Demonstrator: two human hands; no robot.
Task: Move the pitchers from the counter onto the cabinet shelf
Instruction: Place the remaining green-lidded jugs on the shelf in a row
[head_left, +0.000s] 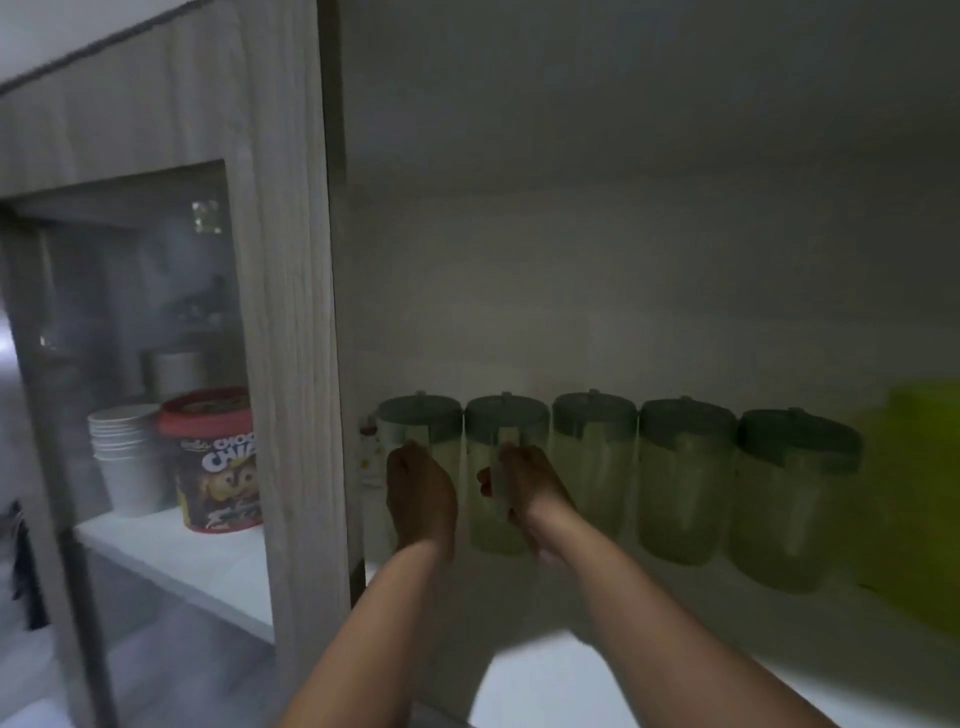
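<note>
Five pitchers stood in one row along the cabinet shelf (597, 670) across the middle of the frame, each clear-bodied with a dark green lid. Counted from the left: first pitcher (415, 431), second pitcher (506, 431), third pitcher (595, 457), fourth pitcher (685, 478), fifth pitcher (789, 504). They sat close side by side, all upright.

Left hand (421, 493) was closed around the handle side of the first pitcher, fingers curled tight. Right hand (530, 483) gripped what looked like the pale handle of the second pitcher; the picture was soft there, so the exact hold was uncertain.

A blurred yellow-green object (914, 499) sat at the right edge of the frame, beyond the fifth pitcher.

Lower left, behind a glass door (130, 322): one stack of white paper cups (127, 457), one red-lidded cereal tub (218, 457), on a separate white shelf (182, 561).
</note>
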